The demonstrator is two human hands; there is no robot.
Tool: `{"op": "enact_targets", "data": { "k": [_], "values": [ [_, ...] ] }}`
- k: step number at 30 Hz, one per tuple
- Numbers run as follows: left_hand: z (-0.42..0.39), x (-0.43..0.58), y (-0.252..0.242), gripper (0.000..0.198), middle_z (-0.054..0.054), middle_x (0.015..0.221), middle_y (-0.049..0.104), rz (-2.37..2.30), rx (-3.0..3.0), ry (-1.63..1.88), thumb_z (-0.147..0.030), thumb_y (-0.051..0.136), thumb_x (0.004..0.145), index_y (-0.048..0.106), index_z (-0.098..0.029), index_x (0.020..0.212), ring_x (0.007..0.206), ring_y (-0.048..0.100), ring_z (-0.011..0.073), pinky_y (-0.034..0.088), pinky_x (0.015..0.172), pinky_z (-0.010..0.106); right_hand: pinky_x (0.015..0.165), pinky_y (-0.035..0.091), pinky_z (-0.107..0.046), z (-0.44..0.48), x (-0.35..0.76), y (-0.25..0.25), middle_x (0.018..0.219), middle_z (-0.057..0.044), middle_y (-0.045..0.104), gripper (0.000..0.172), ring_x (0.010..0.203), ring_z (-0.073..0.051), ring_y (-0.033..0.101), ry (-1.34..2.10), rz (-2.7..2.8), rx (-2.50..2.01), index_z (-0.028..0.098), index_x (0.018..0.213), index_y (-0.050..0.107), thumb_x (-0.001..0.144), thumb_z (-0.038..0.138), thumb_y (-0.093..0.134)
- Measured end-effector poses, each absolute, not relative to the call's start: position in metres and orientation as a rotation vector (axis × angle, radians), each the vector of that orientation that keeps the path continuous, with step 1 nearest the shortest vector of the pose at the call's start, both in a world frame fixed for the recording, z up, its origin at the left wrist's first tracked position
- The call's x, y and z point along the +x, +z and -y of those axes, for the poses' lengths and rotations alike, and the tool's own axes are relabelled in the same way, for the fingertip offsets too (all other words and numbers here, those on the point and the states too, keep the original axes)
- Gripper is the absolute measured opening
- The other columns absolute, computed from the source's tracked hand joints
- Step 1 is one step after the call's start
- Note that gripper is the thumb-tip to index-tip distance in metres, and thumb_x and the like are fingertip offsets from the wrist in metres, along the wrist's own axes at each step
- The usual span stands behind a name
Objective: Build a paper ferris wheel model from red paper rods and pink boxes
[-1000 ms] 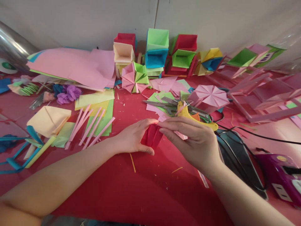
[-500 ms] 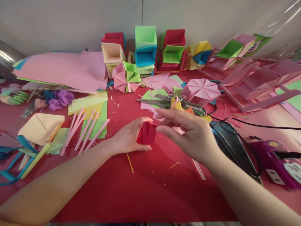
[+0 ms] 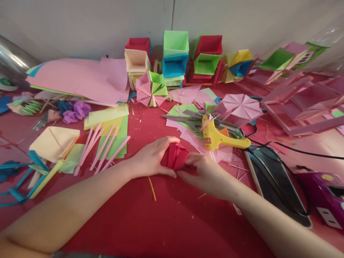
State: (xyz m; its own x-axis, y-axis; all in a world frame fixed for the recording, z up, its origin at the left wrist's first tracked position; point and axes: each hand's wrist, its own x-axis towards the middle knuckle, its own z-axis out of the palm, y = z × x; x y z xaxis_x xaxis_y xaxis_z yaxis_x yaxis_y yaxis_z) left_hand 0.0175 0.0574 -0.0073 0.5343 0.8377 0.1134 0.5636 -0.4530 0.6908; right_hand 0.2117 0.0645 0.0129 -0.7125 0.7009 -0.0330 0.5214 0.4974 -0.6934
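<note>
Between my hands, just above the red tabletop, is a red folded paper piece (image 3: 174, 156) with pleats fanning out toward its right side. My left hand (image 3: 154, 157) clasps its left end, thumb below and fingers over the top. At the right end, my right hand (image 3: 205, 172) has its fingers curled against the paper, with the thumb underneath. Parts of the fold are covered by the fingers of both hands. A thin yellow strip (image 3: 152, 189) lies on the table just below my left hand.
Ahead on the right lie a yellow glue gun (image 3: 224, 139), scissors (image 3: 178, 118) and a pink pleated paper (image 3: 239, 107). A phone (image 3: 276, 182) and cables are by my right forearm. Pink paper strips (image 3: 115, 156) lie left. Coloured paper boxes (image 3: 176, 43) stand along the wall.
My right hand has come down from above onto the right end of the red paper. The paper's pleats now spread wider. The view has turned slightly left.
</note>
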Motion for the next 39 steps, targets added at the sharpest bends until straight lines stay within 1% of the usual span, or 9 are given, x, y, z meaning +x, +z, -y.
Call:
{"op": "enact_targets", "data": {
  "k": [7,12,16,21,24,30,33,36,39],
  "values": [
    [-0.058,0.018,-0.004,0.076,0.010,0.124,0.048,-1.124,2.142,0.601,-0.042,0.075,0.061,0.034,-0.025,0.123,0.116,0.048,0.0286,0.041,0.094,0.043,0.066,0.049,-0.028,-0.063,0.213,0.013,0.080,-0.003,0.067,0.013,0.072,-0.015,0.061,1.012,2.492,-1.035,0.020,0.079,0.069,0.079,0.022,0.056],
    [-0.057,0.018,-0.006,0.081,0.011,0.134,0.042,-1.173,2.136,0.581,-0.045,0.074,0.062,0.030,-0.025,0.127,0.123,0.042,0.0303,0.037,0.099,0.045,0.060,0.046,-0.025,-0.061,0.208,0.015,0.078,-0.003,0.067,0.016,0.067,-0.014,0.060,0.983,2.587,-1.176,0.019,0.078,0.068,0.080,0.020,0.052],
    [-0.057,0.018,-0.008,0.083,0.012,0.137,0.039,-1.213,2.116,0.552,-0.047,0.073,0.062,0.028,-0.026,0.129,0.124,0.040,0.0322,0.035,0.100,0.048,0.056,0.043,-0.025,-0.060,0.205,0.015,0.072,-0.003,0.065,0.016,0.061,-0.013,0.058,0.816,2.679,-1.261,0.018,0.070,0.065,0.080,0.021,0.053],
    [-0.056,0.017,-0.009,0.081,0.012,0.133,0.043,-1.175,2.127,0.563,-0.050,0.069,0.065,0.029,-0.023,0.129,0.122,0.042,0.0317,0.037,0.098,0.047,0.062,0.046,-0.026,-0.056,0.209,0.013,0.078,-0.005,0.063,0.013,0.070,-0.015,0.059,0.692,2.686,-1.214,0.016,0.073,0.062,0.081,0.018,0.053],
    [-0.057,0.017,-0.010,0.080,0.012,0.130,0.045,-1.165,2.148,0.580,-0.050,0.069,0.065,0.030,-0.022,0.129,0.121,0.044,0.0307,0.039,0.097,0.045,0.063,0.046,-0.027,-0.055,0.210,0.012,0.077,-0.006,0.064,0.012,0.071,-0.016,0.060,0.587,2.758,-1.224,0.016,0.074,0.062,0.082,0.019,0.053],
    [-0.057,0.016,-0.010,0.081,0.012,0.132,0.044,-1.122,2.177,0.597,-0.049,0.072,0.062,0.031,-0.024,0.127,0.122,0.042,0.0280,0.036,0.100,0.043,0.069,0.046,-0.034,-0.050,0.206,0.013,0.081,-0.010,0.066,0.014,0.076,-0.022,0.062,0.298,2.906,-1.162,0.013,0.078,0.063,0.084,0.020,0.053],
    [-0.057,0.016,-0.007,0.080,0.012,0.132,0.043,-1.139,2.168,0.590,-0.049,0.071,0.064,0.030,-0.025,0.128,0.122,0.042,0.0283,0.037,0.100,0.044,0.064,0.046,-0.032,-0.052,0.208,0.012,0.077,-0.008,0.064,0.012,0.072,-0.020,0.061,0.377,2.834,-1.199,0.014,0.074,0.061,0.082,0.020,0.056],
    [-0.058,0.014,-0.005,0.079,0.012,0.131,0.044,-1.182,2.161,0.579,-0.051,0.069,0.065,0.031,-0.023,0.128,0.120,0.044,0.0293,0.038,0.098,0.043,0.056,0.046,-0.026,-0.058,0.213,0.015,0.071,-0.003,0.061,0.010,0.063,-0.014,0.059,0.650,2.544,-1.227,0.016,0.076,0.058,0.078,0.025,0.062],
    [-0.062,0.012,-0.005,0.077,0.013,0.130,0.044,-1.221,2.181,0.567,-0.055,0.067,0.065,0.034,-0.022,0.126,0.121,0.043,0.0304,0.036,0.099,0.045,0.059,0.049,-0.025,-0.065,0.217,0.021,0.079,-0.002,0.062,0.023,0.064,-0.012,0.058,0.711,2.205,-1.153,0.016,0.096,0.057,0.079,0.029,0.063]
  ]
}}
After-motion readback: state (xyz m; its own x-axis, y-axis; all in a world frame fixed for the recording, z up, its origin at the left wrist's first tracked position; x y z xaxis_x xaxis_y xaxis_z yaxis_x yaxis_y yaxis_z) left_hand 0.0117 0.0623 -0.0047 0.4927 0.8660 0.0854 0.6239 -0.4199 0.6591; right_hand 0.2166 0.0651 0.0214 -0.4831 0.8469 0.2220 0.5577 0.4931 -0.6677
